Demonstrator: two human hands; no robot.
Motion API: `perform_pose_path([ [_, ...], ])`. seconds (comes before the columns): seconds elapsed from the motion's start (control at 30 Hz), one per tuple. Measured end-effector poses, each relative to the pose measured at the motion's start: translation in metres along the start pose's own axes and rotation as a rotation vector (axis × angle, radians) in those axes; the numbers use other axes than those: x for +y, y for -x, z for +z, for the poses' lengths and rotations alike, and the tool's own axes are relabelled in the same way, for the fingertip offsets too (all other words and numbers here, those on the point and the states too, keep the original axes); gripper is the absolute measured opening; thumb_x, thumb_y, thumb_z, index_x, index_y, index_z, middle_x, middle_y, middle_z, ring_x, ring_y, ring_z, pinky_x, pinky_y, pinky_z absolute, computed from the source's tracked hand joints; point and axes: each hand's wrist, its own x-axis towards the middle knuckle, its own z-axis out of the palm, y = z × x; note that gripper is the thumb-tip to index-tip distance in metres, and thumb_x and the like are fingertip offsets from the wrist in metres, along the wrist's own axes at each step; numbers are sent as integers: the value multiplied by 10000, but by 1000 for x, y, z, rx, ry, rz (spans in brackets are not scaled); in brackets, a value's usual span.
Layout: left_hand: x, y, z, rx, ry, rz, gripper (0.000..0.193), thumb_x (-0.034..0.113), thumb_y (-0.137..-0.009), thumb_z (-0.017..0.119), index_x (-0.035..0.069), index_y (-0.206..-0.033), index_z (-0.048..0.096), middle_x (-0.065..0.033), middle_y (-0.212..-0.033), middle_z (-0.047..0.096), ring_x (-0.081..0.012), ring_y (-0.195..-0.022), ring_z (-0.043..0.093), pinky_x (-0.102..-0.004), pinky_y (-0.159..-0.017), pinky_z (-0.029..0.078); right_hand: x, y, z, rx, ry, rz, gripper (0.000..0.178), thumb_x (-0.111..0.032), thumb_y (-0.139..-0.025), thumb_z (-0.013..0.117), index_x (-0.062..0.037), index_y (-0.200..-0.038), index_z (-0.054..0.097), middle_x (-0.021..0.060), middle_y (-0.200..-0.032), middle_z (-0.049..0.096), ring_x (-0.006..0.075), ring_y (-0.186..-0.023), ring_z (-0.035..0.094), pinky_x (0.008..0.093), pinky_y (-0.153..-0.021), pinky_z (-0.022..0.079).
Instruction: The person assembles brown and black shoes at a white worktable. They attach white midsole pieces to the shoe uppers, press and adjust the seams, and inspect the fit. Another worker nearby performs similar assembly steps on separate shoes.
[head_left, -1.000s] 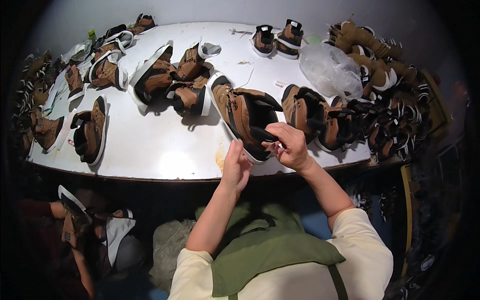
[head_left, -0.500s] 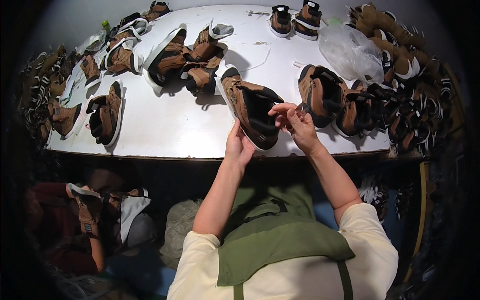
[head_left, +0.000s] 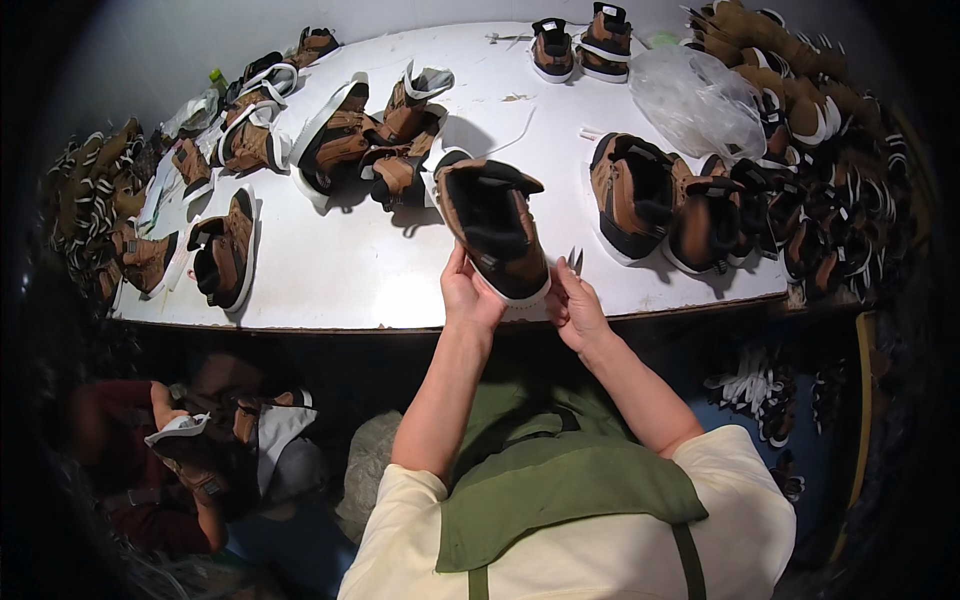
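A brown and black high-top shoe (head_left: 495,215) with a white sole is held up over the table's near edge, its opening facing me. My left hand (head_left: 472,292) grips it by the sole and heel from the left. Close to the heel on the right is my right hand (head_left: 575,305), its fingers closed around small thread snips (head_left: 575,260). Two short dark blades poke up above the fingertips, slightly apart. Whether the right fingers touch the sole, I cannot tell.
Several similar shoes (head_left: 632,195) stand on the white table (head_left: 350,270) to the right, others (head_left: 335,140) to the left. A clear plastic bag (head_left: 695,100) lies at the back right, beside piled shoes (head_left: 800,85). Lower left, a co-worker in a dark red sleeve (head_left: 115,405) handles a shoe.
The shoe has been turned and tilted so its opening faces me more. My right hand has moved from the shoe's collar down beside the heel, snips pointing up. The co-worker's shoe has shifted.
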Motion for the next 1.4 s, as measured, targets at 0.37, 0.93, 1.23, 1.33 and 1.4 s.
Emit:
perform_pose_path([
  [0.37,4,7,-10,-185,-26,18,579,522,-960,438,128,-1383,455,-126,-1362,512,-312,-1231,510,-497,-1057,420,0,6,38,-154,-256,189,216,-259,-917,691,-194,-784,533,-89,-635,488,32,-458,381,196,-403,269],
  [0.93,7,-11,-10,-124,-183,33,576,494,-985,410,104,-1409,403,-135,-1386,475,-299,-1252,478,-475,-1097,374,0,-4,44,-63,-202,141,265,-200,-878,737,-216,-737,513,-84,-612,495,43,-437,389,214,-400,289],
  [1.23,23,-4,-9,39,-529,98,393,402,-997,478,143,-1289,520,-22,-1238,575,-216,-1133,550,-415,-967,432,-20,-27,31,-73,-293,99,326,-226,-867,746,-251,-655,499,-104,-587,499,55,-405,393,224,-381,290],
  [1.33,35,1,-15,-40,-771,482,387,352,-1022,449,109,-1318,504,-26,-1222,571,-177,-1124,515,-338,-953,409,-20,-31,31,-39,-331,91,308,-279,-878,731,-242,-663,513,-91,-545,467,66,-396,359,228,-381,272],
  [1.4,45,11,-11,-63,-931,719,413,313,-1023,455,56,-1344,487,-65,-1255,560,-175,-1139,510,-327,-965,403,-23,-39,27,-47,-371,144,304,-316,-891,708,-228,-668,521,-81,-510,432,73,-393,340,232,-380,261],
])
